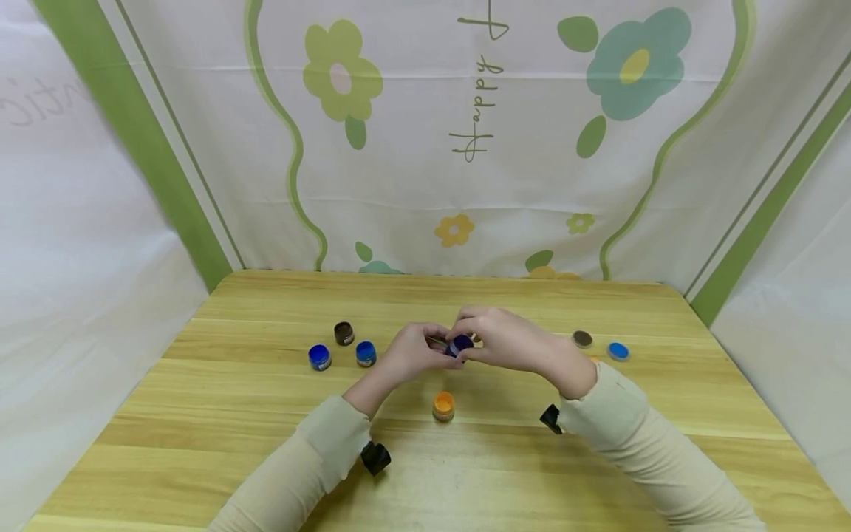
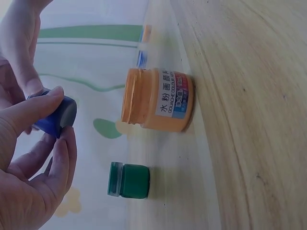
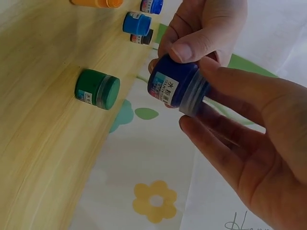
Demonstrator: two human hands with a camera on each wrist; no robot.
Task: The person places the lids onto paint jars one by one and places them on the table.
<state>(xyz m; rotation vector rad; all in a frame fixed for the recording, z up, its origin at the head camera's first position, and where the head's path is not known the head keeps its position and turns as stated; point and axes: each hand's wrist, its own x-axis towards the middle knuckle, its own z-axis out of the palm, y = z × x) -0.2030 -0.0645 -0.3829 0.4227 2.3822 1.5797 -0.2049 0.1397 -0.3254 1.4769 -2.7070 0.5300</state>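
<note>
A dark blue paint jar (image 1: 460, 345) is held up between both hands above the table. My left hand (image 1: 411, 353) grips its body, thumb on one side and fingers on the other. The fingers and thumb of my right hand (image 1: 508, 338) pinch the clear-rimmed lid end (image 3: 193, 96). In the right wrist view the jar lies tilted, its printed label showing; the fingers partly cover the lid. An open orange paint jar (image 1: 443, 406) stands nearer the body. A capped green paint jar (image 3: 97, 89) shows in both wrist views, but the hands hide it in the head view.
On the left stand open jars: a blue one (image 1: 320, 357), a lighter blue one (image 1: 366, 354) and a dark brown one (image 1: 343, 333). To the right lie a brown lid (image 1: 582, 339) and a blue lid (image 1: 618, 351); something orange is partly hidden by the right wrist.
</note>
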